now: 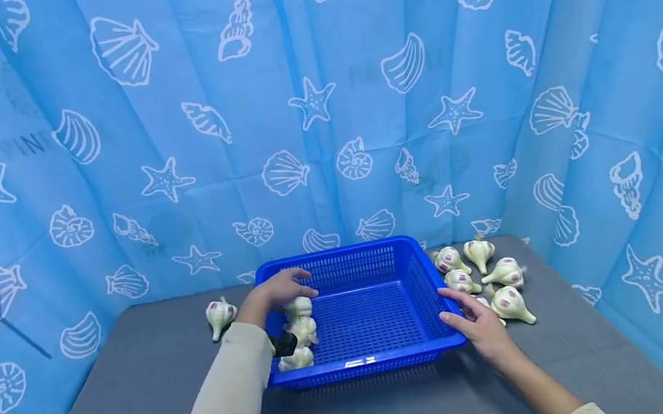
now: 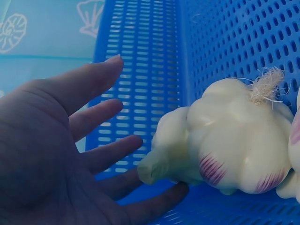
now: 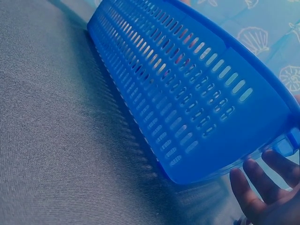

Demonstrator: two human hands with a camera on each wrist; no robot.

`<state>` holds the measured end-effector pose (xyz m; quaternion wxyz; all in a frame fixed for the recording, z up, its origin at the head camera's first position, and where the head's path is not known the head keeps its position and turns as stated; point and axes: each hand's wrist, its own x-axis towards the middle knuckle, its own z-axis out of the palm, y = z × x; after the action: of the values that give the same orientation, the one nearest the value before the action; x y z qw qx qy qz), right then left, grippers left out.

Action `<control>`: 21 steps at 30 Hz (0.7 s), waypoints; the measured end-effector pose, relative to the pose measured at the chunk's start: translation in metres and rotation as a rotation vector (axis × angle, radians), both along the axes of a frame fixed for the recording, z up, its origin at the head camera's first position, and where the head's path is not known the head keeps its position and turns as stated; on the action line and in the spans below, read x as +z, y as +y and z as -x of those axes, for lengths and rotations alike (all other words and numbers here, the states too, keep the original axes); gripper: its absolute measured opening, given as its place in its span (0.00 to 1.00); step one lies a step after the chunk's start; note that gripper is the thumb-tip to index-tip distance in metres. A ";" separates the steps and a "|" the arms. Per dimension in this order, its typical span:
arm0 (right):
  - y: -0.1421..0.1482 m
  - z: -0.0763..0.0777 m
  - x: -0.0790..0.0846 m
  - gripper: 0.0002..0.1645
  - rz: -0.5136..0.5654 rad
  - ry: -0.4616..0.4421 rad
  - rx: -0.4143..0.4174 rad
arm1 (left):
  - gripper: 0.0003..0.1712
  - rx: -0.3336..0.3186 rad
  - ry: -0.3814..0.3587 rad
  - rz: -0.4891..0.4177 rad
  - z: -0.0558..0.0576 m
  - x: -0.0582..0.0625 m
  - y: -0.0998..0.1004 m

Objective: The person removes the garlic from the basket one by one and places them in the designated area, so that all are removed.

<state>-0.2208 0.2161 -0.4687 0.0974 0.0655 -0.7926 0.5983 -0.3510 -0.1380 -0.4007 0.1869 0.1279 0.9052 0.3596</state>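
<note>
Three garlics point(image 1: 303, 329) in basket point(image 1: 397, 353), grip point(image 1: 282, 289) perhaps touching

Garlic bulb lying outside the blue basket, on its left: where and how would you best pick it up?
Probably round the fat body of the garlic bulb, coming from above and its left: the body is broad, the narrow neck points towards the person, and the blue basket and left hand are on its right.

The head camera up there looks forward and down at the blue basket point(image 1: 397, 354); the left-wrist one, very near, faces inside, sharing garlic bulbs point(image 2: 229, 136) with it; the right-wrist one, tilted, looks closely along the basket's outer wall point(image 3: 251, 124)
</note>
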 end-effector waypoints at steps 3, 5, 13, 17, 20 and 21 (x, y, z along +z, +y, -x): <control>0.000 0.000 0.001 0.28 -0.003 -0.006 -0.003 | 0.32 0.016 0.000 0.009 0.000 -0.002 0.003; 0.000 -0.001 0.001 0.28 -0.004 -0.008 -0.004 | 0.31 0.022 0.006 0.020 0.000 -0.004 0.004; 0.000 -0.001 0.001 0.28 -0.006 -0.021 -0.011 | 0.31 0.047 0.007 0.088 0.000 -0.013 0.009; 0.000 -0.001 0.001 0.28 -0.009 -0.021 -0.015 | 0.31 0.040 0.027 0.124 0.003 -0.017 0.010; 0.000 0.000 0.000 0.28 0.002 -0.020 -0.014 | 0.30 0.022 0.048 0.161 0.004 -0.021 0.010; 0.001 0.000 -0.001 0.28 0.007 -0.018 -0.013 | 0.30 0.015 0.057 0.176 0.004 -0.022 0.010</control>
<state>-0.2207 0.2167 -0.4695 0.0943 0.0547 -0.7917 0.6011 -0.3552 -0.1279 -0.4231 0.1687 0.1145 0.9392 0.2764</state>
